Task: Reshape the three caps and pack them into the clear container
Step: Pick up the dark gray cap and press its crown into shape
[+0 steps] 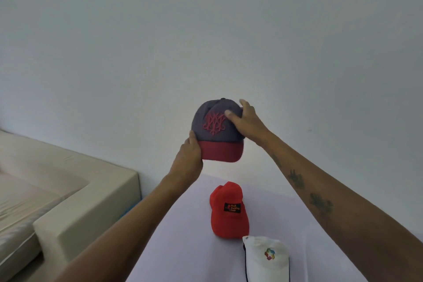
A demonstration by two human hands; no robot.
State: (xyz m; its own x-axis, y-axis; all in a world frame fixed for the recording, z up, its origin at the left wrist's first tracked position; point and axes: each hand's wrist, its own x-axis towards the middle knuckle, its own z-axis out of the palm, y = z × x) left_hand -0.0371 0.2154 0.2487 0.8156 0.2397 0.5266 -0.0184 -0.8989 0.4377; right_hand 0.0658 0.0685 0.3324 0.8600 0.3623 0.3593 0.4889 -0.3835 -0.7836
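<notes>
I hold a grey cap with a dark red brim and a red embroidered emblem up in front of the wall. My left hand grips the left end of its brim. My right hand clasps the crown's right side, thumb pressed on the front panel. Below, on the white table, lies a red cap with a black patch, brim toward me. Nearer me lies a white cap with a colourful logo and dark trim. No clear container is in view.
A cream sofa stands at the left, its arm close to the table's left edge. A plain white wall fills the background behind the table.
</notes>
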